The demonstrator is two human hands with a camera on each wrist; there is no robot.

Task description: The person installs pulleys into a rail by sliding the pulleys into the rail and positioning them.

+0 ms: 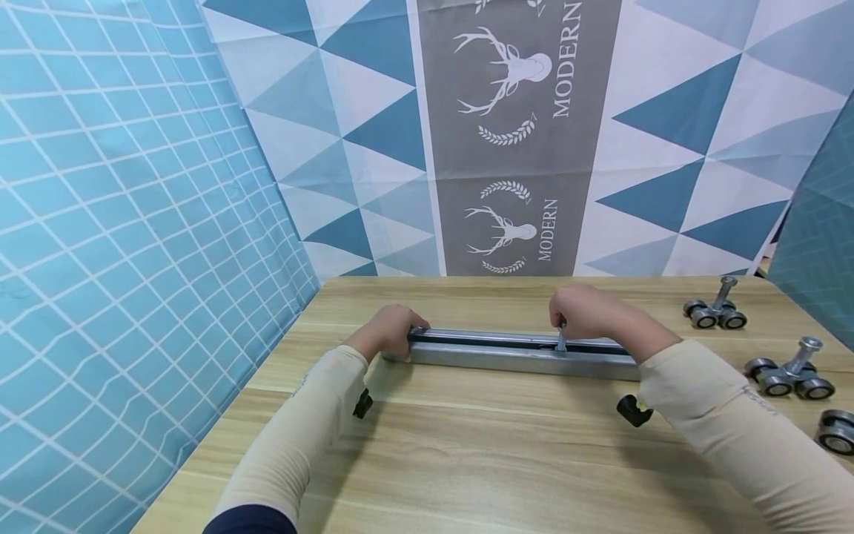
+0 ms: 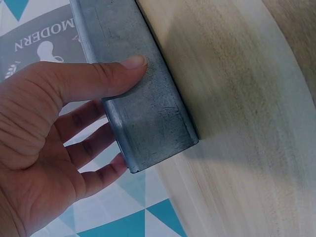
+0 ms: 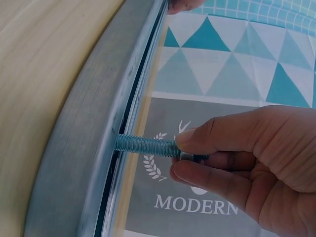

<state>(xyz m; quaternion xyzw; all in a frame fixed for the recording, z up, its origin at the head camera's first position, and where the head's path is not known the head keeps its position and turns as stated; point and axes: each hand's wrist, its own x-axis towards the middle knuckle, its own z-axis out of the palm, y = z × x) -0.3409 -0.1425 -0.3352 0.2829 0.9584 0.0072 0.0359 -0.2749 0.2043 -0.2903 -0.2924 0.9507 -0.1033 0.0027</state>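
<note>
A long grey metal rail (image 1: 494, 357) with a slot along its top lies across the wooden table. At the rail's left end, my left hand (image 1: 395, 331) grips it, the thumb laid on the near face and the fingers on the far side (image 2: 98, 133). A threaded bolt (image 3: 145, 144) stands upright out of the slot, toward the rail's right part. Thumb and fingers of my right hand (image 3: 247, 158) pinch the bolt's upper end, around a small nut (image 3: 186, 156). Whatever the bolt is attached to inside the rail is hidden.
On the table's right side stand two roller trolleys, a far one (image 1: 717, 308) and a nearer one (image 1: 794, 369), each with an upright bolt. Another trolley (image 1: 836, 432) is cut off by the frame edge. Patterned cloth (image 1: 373, 148) hangs behind the table (image 1: 467, 460).
</note>
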